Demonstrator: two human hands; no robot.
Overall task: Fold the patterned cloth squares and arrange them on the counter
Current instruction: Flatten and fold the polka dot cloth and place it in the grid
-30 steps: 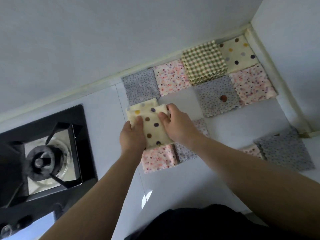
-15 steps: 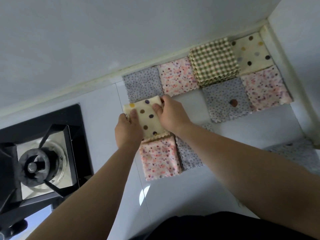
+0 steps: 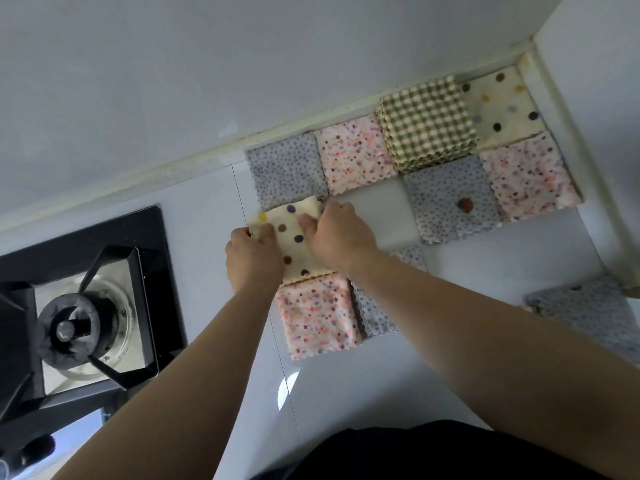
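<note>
Hands pinch the spotty cream cloth (image 3: pixel 292 249), left hand (image 3: pixel 254 258) on its left edge, right hand (image 3: pixel 341 233) on its right. It lies on the tabletop (image 3: pixel 485 265) between them, long side pointing away, between grey cloth (image 3: pixel 287 171) and pink cloth (image 3: pixel 317 315).

Cloth squares (image 3: pixel 353 154) right of stove (image 3: pixel 79 323)

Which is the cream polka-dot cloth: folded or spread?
Folded, apparently: cream polka-dot cloth shows a doubled far edge; left hand and right hand pinch it.
</note>
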